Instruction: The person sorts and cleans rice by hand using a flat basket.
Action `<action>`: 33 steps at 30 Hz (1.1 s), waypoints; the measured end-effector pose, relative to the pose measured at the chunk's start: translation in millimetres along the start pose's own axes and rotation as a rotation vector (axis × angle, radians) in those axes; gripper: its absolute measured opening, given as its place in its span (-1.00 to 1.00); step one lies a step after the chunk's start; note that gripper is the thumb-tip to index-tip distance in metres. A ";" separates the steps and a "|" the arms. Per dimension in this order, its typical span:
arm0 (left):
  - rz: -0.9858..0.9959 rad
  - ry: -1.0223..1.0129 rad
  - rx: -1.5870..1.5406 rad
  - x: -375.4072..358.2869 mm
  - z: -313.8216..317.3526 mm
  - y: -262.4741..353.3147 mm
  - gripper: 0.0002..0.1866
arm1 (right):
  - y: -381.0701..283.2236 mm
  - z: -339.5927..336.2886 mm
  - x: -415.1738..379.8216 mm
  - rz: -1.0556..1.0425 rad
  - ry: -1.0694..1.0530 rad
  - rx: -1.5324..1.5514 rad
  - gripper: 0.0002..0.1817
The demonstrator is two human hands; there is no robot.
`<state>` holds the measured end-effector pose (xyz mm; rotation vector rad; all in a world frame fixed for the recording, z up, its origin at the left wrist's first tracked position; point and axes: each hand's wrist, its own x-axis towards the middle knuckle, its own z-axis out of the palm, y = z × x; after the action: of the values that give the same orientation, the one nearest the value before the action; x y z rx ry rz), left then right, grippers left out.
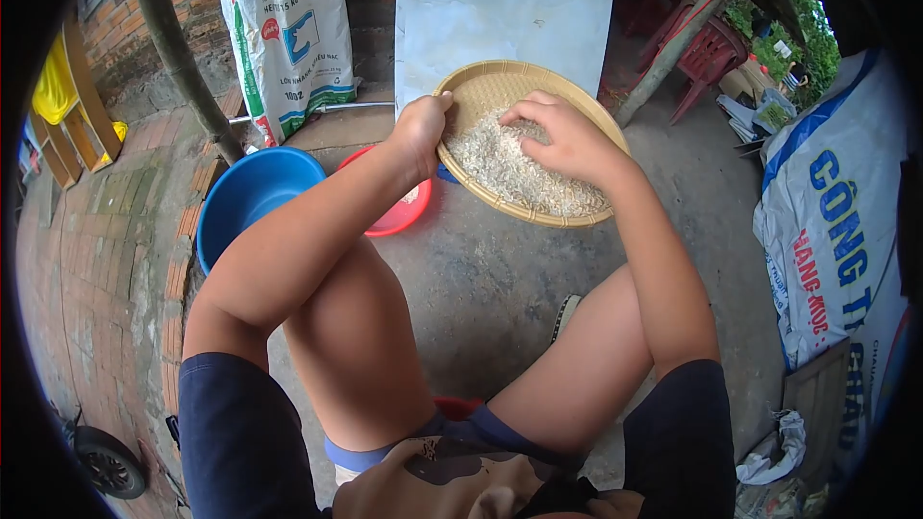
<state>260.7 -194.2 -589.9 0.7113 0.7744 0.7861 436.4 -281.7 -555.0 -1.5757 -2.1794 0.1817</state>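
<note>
Rice (519,173) in woven tray (481,86)

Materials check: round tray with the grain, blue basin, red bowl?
Round tray: looks like woven bamboo or rattan, matte tan, weave and bound rim visible. Blue basin: probably plastic, smooth, uniform colour, slight sheen. Red bowl: likely plastic too, smooth, thin rim, mostly hidden by the forearm.

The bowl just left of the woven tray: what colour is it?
Red bowl, partly hidden behind the left hand; head view.
</note>
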 end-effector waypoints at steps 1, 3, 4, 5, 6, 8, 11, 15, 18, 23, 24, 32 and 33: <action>-0.009 -0.011 0.005 -0.4 -0.6 0.3 -0.62 | -7.8 1.4 -0.3 -0.070 -0.055 0.022 -0.71; -0.015 -0.021 0.011 -2.6 -0.9 1.8 -0.62 | -20.5 -3.7 -0.3 -0.185 -0.163 0.084 -0.71; 0.004 -0.007 -0.013 -3.3 -0.7 3.1 -0.61 | -25.5 -10.0 -0.7 -0.186 -0.162 0.085 -0.71; 0.022 0.006 -0.037 -3.5 -0.3 4.4 -0.61 | -30.0 -17.6 -1.5 -0.125 -0.189 0.139 -0.73; 0.022 0.005 -0.036 2.4 -3.5 5.0 -0.61 | -30.9 -22.2 -2.5 -0.062 -0.216 0.192 -0.75; 0.088 0.028 -0.092 18.0 -14.5 8.1 -0.60 | -17.0 -23.5 -2.9 -0.060 -0.031 0.183 -0.75; 0.114 0.054 -0.091 39.2 -35.2 16.6 -0.62 | 14.6 -34.4 0.0 -0.067 0.442 -0.114 -0.74; 0.101 0.089 -0.131 46.9 -48.8 18.8 -0.62 | 77.6 -19.2 -0.7 0.387 0.591 0.028 -0.58; 0.089 0.109 -0.122 50.8 -55.5 20.5 -0.62 | 53.0 -20.2 -1.6 0.883 0.389 0.448 -0.47; 0.147 0.133 0.062 36.9 -44.1 21.5 -0.65 | 78.2 3.9 10.8 0.814 0.289 1.327 -0.48; 0.114 0.117 0.054 37.3 -43.1 22.6 -0.65 | 79.6 5.8 11.8 0.860 0.397 1.396 -0.50; -0.054 0.054 0.073 39.5 -65.0 36.7 -0.61 | 42.2 14.9 15.8 0.830 0.614 1.146 -0.55; 0.018 0.098 0.075 28.7 -51.2 30.9 -0.62 | 55.9 8.7 14.7 0.905 0.509 1.246 -0.56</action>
<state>222.1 -141.5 -601.8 0.7518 0.8902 0.8166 477.6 -247.7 -578.7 -1.3863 -0.5181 1.0198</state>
